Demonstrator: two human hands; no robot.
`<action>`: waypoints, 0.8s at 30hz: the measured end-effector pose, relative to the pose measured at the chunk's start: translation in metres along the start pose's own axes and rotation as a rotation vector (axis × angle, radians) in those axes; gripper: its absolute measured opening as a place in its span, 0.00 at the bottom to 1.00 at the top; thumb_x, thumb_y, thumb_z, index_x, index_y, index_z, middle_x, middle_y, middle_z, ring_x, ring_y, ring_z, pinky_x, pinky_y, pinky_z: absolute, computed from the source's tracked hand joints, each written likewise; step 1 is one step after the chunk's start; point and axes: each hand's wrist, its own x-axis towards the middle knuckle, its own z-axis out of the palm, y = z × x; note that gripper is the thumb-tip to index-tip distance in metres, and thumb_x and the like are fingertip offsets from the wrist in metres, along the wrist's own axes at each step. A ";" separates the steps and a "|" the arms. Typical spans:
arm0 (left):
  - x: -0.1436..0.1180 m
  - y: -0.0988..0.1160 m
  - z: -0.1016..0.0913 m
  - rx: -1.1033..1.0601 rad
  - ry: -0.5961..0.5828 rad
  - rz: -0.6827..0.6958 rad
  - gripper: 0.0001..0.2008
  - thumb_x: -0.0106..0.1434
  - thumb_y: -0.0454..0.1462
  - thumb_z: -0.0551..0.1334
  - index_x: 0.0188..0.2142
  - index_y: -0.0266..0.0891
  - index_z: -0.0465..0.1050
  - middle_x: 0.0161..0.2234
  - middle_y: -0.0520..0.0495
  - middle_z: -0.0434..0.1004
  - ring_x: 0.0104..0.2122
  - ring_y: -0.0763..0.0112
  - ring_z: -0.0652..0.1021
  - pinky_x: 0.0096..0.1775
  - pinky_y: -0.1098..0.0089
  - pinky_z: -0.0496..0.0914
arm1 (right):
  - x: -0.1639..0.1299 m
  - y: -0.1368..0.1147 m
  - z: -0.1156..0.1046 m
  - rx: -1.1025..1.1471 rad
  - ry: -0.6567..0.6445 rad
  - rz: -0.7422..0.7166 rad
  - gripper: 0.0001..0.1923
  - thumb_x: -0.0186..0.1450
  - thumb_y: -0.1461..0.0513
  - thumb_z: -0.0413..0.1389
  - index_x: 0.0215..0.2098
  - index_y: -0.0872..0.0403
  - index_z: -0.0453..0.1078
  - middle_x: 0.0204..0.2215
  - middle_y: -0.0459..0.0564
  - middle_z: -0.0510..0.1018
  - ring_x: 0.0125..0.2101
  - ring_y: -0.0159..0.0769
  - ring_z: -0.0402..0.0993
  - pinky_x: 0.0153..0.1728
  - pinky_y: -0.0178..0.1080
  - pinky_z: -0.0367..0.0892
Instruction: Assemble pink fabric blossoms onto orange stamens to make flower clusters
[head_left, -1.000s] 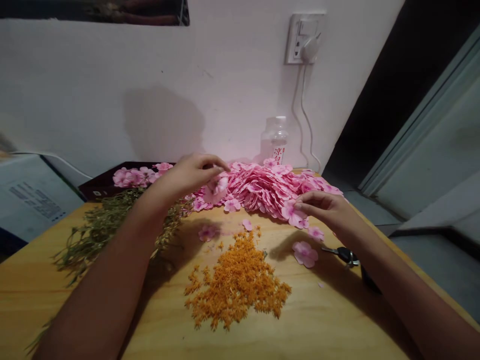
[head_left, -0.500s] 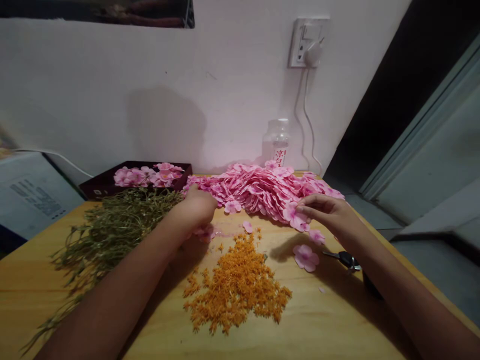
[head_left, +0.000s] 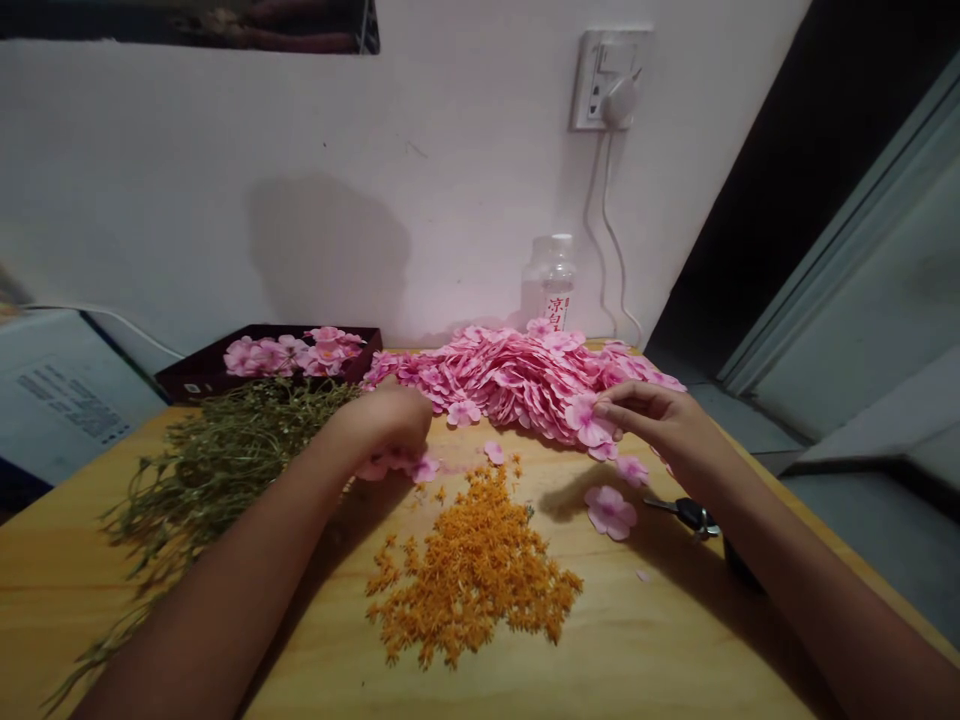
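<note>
Between the thumb and fingers of my right hand [head_left: 660,420] is a pink flower petal piece [head_left: 586,416], pinched at its right edge in front of the pink petal heap [head_left: 517,375]. My left hand [head_left: 394,415] is closed, knuckles up, left of centre. Its fingertips are hidden, so what they hold cannot be seen. Pink petals [head_left: 397,464] show just below that hand. A pile of small orange flower centres [head_left: 480,575] lies between my forearms. Green artificial stems [head_left: 232,470] are heaped to the left of my left hand.
A dark box [head_left: 202,372] holding pink blossoms stands at the back left. Behind the heap is a clear bottle [head_left: 555,275] by the wall. Keys [head_left: 691,515] lie near my right forearm, beside a loose pink petal piece [head_left: 610,511]. A socket [head_left: 611,80] carries a plugged-in cord.
More of the pink petals below my left hand now shows, reaching further left. My right hand stays almost in place with its petal piece. The whole view has shifted slightly.
</note>
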 end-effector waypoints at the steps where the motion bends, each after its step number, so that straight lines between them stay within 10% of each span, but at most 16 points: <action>1: -0.003 0.001 -0.006 0.002 -0.057 0.012 0.03 0.37 0.34 0.66 0.13 0.39 0.73 0.12 0.49 0.70 0.18 0.70 0.69 0.28 0.70 0.62 | -0.001 0.000 0.000 0.015 -0.002 -0.001 0.11 0.51 0.55 0.66 0.27 0.52 0.74 0.26 0.45 0.76 0.27 0.30 0.69 0.28 0.33 0.65; 12: -0.032 0.045 -0.036 -0.199 0.135 0.248 0.11 0.57 0.42 0.58 0.31 0.39 0.76 0.26 0.50 0.76 0.25 0.74 0.72 0.28 0.74 0.60 | -0.023 -0.027 0.037 0.070 -0.116 -0.117 0.07 0.53 0.58 0.65 0.24 0.52 0.74 0.49 0.50 0.75 0.50 0.43 0.71 0.48 0.43 0.67; 24: -0.042 0.079 -0.029 -0.109 0.293 0.390 0.10 0.56 0.40 0.58 0.24 0.37 0.72 0.24 0.52 0.70 0.26 0.75 0.68 0.29 0.72 0.56 | -0.021 -0.017 0.044 0.031 -0.137 -0.094 0.09 0.55 0.58 0.63 0.27 0.54 0.70 0.28 0.47 0.77 0.31 0.33 0.74 0.34 0.37 0.69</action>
